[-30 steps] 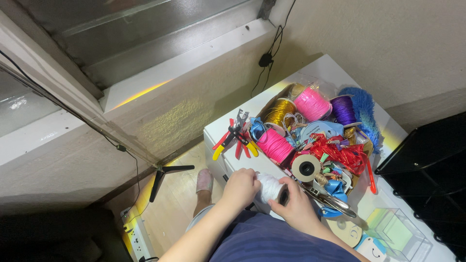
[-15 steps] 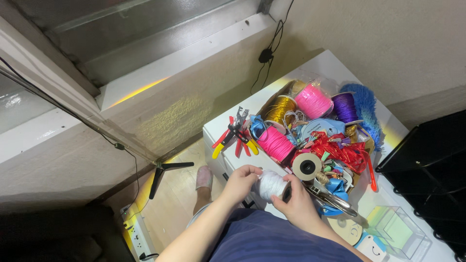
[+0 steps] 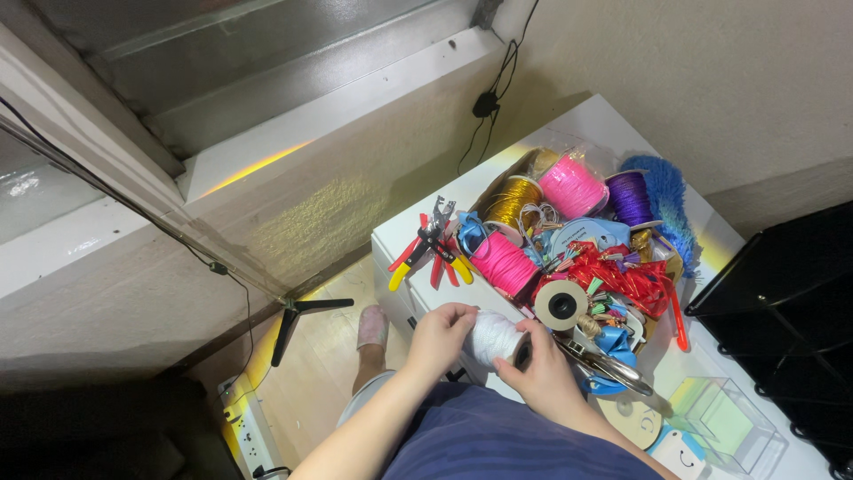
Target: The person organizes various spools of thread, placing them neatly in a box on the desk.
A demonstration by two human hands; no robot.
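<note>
Both my hands hold a white spool of thread [image 3: 493,336] over the near edge of the white table [image 3: 711,240]. My left hand [image 3: 442,336] pinches its left side. My right hand [image 3: 546,378] cups its right end. Just beyond the spool lie a pink cord spool [image 3: 503,261], a beige tape roll [image 3: 560,305] and red and yellow handled pliers [image 3: 434,249].
Gold [image 3: 514,201], pink [image 3: 573,186] and purple [image 3: 629,197] spools, red ribbon [image 3: 622,276], a blue feathery piece [image 3: 668,200] and scissors [image 3: 609,366] crowd the table. A clear box [image 3: 720,418] sits near right. A black rack [image 3: 782,311] stands right. A tripod leg [image 3: 298,320] rests on the floor.
The white spool has come up from the table edge into both hands, and my hands have closed around its two ends.
</note>
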